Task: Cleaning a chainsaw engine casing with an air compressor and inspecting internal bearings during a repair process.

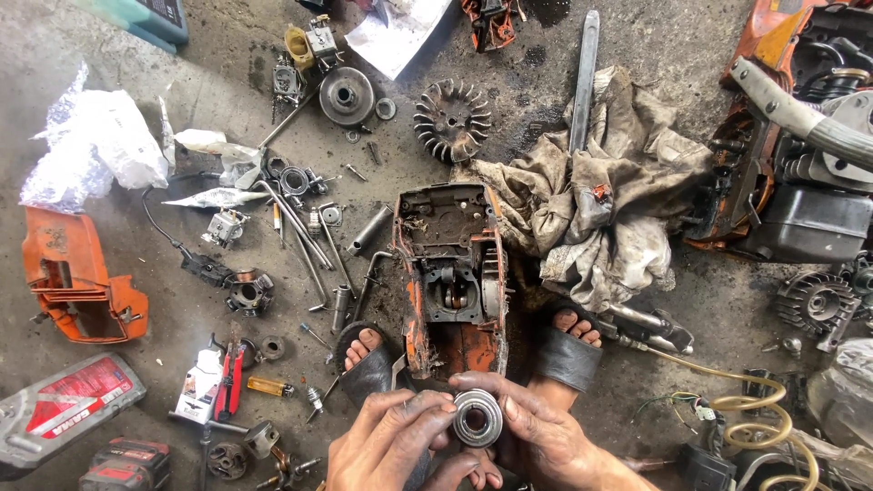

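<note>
Two greasy hands meet at the bottom of the view. Between them is a round metal bearing [476, 417], shiny on the outside with a dark hole in the middle. The left hand [391, 445] pinches its left edge with the thumb and first fingers [435, 415]. The right hand [536, 427] curls over its top and right side, and its fingers [477, 380] press on the rim. The bearing faces up at the camera, held just above the floor.

Right behind it lies an orange engine case [452, 273], open on top, between the person's two feet in black sandals. A dirty rag [591, 209] lies to its right. A black finned wheel [452, 120] sits further up on the concrete floor [182, 300].
</note>
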